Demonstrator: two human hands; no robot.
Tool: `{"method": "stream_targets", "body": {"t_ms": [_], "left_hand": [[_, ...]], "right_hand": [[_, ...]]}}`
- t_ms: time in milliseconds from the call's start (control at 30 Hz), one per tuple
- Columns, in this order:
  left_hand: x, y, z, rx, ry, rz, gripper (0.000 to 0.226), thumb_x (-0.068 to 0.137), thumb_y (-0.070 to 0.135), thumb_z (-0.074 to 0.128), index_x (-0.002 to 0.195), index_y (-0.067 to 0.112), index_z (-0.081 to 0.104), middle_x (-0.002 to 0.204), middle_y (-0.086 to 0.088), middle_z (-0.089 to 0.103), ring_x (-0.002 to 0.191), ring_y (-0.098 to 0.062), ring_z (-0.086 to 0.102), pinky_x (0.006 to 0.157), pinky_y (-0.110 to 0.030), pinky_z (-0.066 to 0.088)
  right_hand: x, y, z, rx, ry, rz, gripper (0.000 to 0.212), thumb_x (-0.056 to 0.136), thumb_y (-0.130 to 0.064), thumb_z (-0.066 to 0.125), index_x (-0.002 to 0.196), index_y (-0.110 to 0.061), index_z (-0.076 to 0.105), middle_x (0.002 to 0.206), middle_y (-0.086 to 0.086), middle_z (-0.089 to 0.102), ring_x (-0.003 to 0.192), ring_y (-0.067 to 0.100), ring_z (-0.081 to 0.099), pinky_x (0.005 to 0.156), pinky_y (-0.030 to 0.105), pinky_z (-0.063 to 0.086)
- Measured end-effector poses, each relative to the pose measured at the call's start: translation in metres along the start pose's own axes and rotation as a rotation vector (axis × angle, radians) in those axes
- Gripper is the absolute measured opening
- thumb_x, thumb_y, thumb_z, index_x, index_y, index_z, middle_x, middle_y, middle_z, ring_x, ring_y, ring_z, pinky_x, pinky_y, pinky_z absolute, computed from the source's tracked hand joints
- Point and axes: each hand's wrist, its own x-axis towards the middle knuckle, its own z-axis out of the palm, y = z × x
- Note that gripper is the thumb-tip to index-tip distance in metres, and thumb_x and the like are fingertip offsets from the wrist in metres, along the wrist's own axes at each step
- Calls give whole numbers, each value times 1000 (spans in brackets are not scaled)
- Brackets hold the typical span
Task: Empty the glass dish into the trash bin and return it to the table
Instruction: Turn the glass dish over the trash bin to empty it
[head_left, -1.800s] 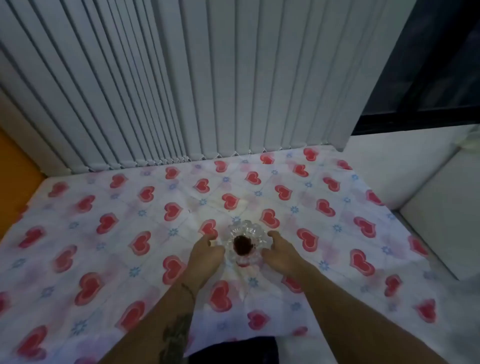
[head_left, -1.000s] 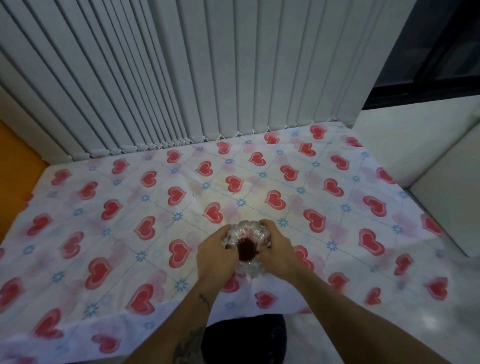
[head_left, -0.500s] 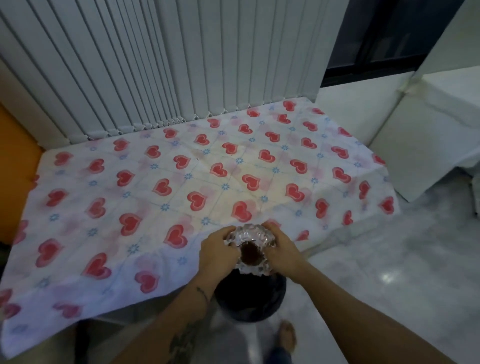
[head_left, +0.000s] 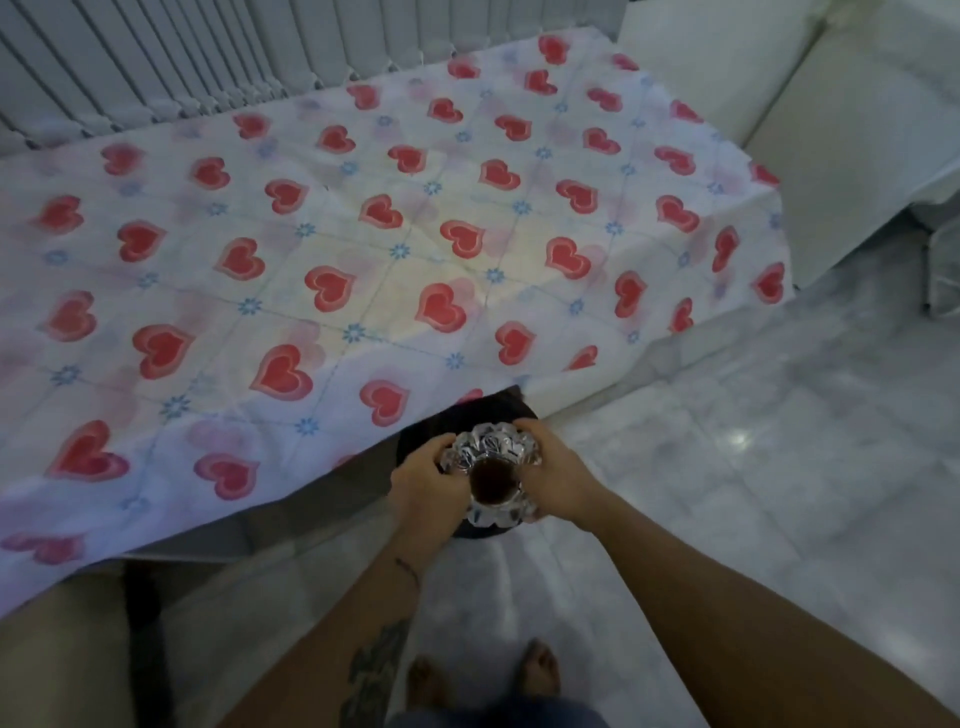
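Nearest, below the grip, two bare feet stand on pale marble floor. Both forearms reach forward to the glass dish, which is clear of the table and held in the air. The left hand wraps its left side and the right hand its right, fingers closed against the scalloped rim, so both hands are clamped on the dish. It looks upright, a dark residue pooled in its centre.

Directly under the grip, and partly hidden by it, sits the dark trash bin, its far edge tucked beneath the overhanging heart-print tablecloth. Beyond the grip the table stretches away to white vertical blinds.

The dish has not been tipped, I judge. The risks are clear enough: smooth ribbed glass could slip once inverted and fall onto the hard floor, and tipping away from the body could spill onto the cloth hem that hangs over the bin's far side.
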Motion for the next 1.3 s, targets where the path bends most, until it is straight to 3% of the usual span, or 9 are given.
{"method": "stream_targets", "body": {"t_ms": [133,300,467,600,767,900,967,1067,1300], "left_hand": [[41,-44,46,33,40,-23,42,86,10,60,125,25,67,117,-4,71,107,-26,65,80,-24,43],[100,-110,98,37,39,-29,46,85,13,58,127,30,64,120,-5,70,111,-30,64,96,-37,52],[154,-171,144,61,35,43,43,86,17,60,126,33,65,121,-1,71,111,-24,65,94,-29,49],[184,-204,166,49,0,125,40,87,18,58,124,33,66,118,2,71,108,-19,64,88,-21,42],[209,-234,185,148,-4,259,44,91,20,52,132,34,60,129,1,66,113,-21,64,95,-26,48],[218,-255,189,274,258,379,49,84,20,49,132,21,61,135,-4,61,119,-29,58,99,-41,50],[219,-267,187,411,370,346,59,78,21,51,137,18,55,142,-8,52,125,-35,49,99,-50,48],[223,-281,187,482,314,237,69,80,22,57,147,16,40,154,-10,37,137,-36,35,107,-54,40],[227,-301,196,481,276,266,74,80,15,53,151,7,32,163,-10,23,151,-30,15,122,-42,26]], "right_hand": [[57,56,26,28,-10,66,45,89,-29,56,132,-40,49,124,5,63,109,32,64,84,55,60],[134,123,64,152,-33,134,39,91,-29,60,129,-36,52,119,4,63,95,28,67,55,39,63],[199,181,95,238,-80,166,33,96,-20,55,127,-29,55,105,3,68,85,21,70,55,33,60],[238,218,110,301,-156,185,35,89,-5,53,118,-19,64,78,4,65,57,15,58,56,31,56],[261,246,121,407,-273,225,44,80,7,46,112,-16,65,99,15,62,75,25,59,58,31,58],[267,252,127,538,-274,203,56,79,11,49,124,-20,57,124,20,64,94,36,69,64,40,61],[268,250,129,600,-202,203,52,78,11,48,121,-19,53,130,25,57,98,41,67,63,42,61],[266,237,127,518,-19,111,38,84,8,46,109,-21,48,116,16,58,93,37,68,60,46,62],[260,225,134,-209,543,-488,50,78,-2,53,123,-23,52,105,7,70,93,36,66,79,44,56]]}}
